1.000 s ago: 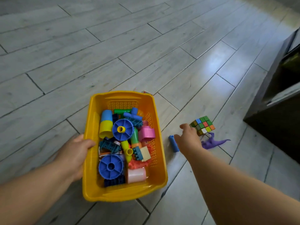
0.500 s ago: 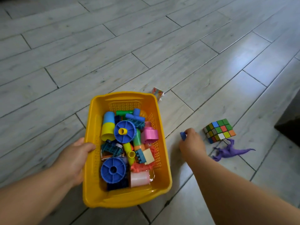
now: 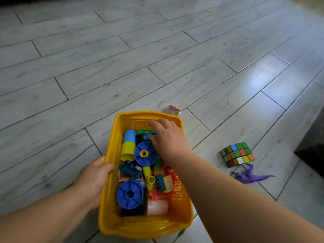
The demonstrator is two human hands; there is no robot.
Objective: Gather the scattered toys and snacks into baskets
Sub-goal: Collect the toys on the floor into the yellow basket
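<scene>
Head view, looking down at grey plank-pattern floor [image 3: 87, 76]. Yellow basket [image 3: 140, 228] sits on it, low centre, long side running away from the person, heaped with plastic toys. Blue wheel [image 3: 146, 153] mid-basket, second blue wheel [image 3: 130, 194] nearer the front. Blue-and-yellow cylinder [image 3: 128, 144] lies along the left wall, green tube [image 3: 146, 132] at the far end.

Left grip [image 3: 91, 179], a bare hand, is clamped on the basket's left rim, thumb hooked over the edge, fingers outside the wall.

Right grip [image 3: 166, 137], also bare, hangs over the basket's far end, palm down, fingers spread above the green tube. Small blue piece [image 3: 150, 137] shows blurred at the fingertips; cannot tell whether pinched or loose.

Floor right of the basket, well apart from it: colour cube [image 3: 237, 154], with purple dinosaur [image 3: 250, 177] just beside it on the near side. Small printed box [image 3: 173, 109] pokes out behind the basket's far right corner. Dark furniture [image 3: 313, 151] at the right edge.
</scene>
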